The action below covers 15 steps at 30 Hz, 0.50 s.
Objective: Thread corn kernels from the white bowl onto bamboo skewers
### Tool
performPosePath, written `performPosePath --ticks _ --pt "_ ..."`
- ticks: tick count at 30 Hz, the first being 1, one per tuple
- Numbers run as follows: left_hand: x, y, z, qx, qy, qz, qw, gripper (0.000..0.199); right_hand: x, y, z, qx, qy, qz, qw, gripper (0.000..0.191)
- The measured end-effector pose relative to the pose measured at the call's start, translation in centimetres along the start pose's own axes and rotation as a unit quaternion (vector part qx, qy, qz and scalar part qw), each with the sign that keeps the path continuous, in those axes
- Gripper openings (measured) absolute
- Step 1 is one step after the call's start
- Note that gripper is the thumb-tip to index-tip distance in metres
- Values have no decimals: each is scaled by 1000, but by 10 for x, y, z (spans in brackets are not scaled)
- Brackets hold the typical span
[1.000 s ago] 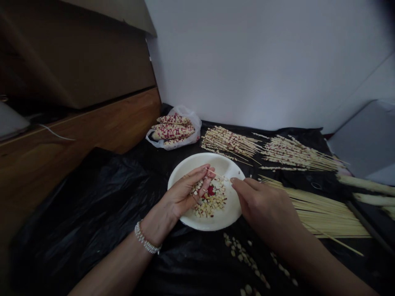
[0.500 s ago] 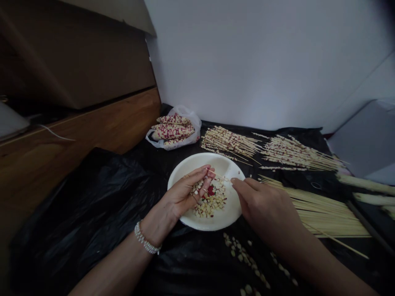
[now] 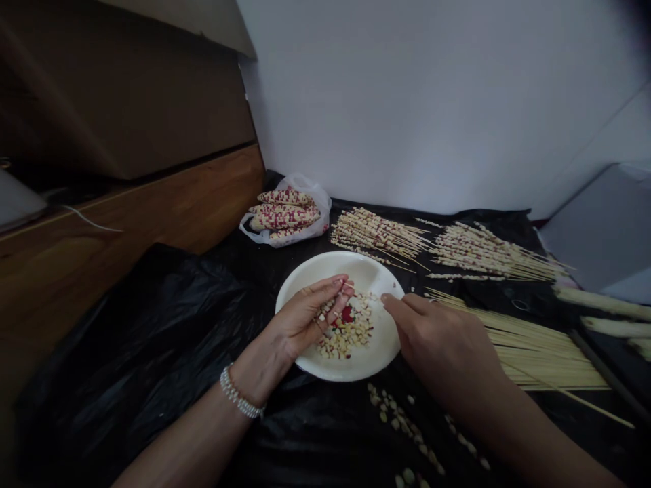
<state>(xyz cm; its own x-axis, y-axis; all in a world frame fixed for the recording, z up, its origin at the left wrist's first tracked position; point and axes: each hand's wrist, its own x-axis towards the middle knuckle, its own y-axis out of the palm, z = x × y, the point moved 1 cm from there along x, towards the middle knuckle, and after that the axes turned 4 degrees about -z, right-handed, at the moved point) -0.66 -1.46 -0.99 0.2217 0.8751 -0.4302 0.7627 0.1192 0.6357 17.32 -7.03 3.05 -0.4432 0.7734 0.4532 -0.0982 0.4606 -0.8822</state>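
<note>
Over a white bowl (image 3: 300, 285), my left hand (image 3: 310, 312) cups several corn kernels, and its thumb and fingertips pinch near the tip of a thin skewer (image 3: 362, 294). Pale kernels are threaded on part of that skewer. My right hand (image 3: 442, 339) is closed around the skewer's other end, at the bowl's right rim; the lower part of the stick shows behind the hand. Loose yellowish kernels (image 3: 350, 335) lie in the bowl, over a red and green print on its bottom.
Speckled corn cobs (image 3: 285, 218) sit in a plastic bag behind the bowl. Kernel-threaded skewers (image 3: 472, 251) lie in two bundles at the back right, bare skewers (image 3: 544, 352) nearer. Black plastic sheeting (image 3: 152, 339) bears scattered kernels (image 3: 401, 420); pale bare cobs (image 3: 600, 301) lie far right.
The skewer has shifted slightly between my hands, with its tip drawn closer to my left fingertips. Both hands stay in nearly the same place.
</note>
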Motion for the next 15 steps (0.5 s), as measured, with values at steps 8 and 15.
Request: performPosePath --ticks 8,15 --pt "2 -2 2 56 21 6 998 15 0 -2 2 -13 -3 0 1000 14" --pt "2 -1 0 83 20 -10 996 16 1 4 2 21 0 -9 1000 17"
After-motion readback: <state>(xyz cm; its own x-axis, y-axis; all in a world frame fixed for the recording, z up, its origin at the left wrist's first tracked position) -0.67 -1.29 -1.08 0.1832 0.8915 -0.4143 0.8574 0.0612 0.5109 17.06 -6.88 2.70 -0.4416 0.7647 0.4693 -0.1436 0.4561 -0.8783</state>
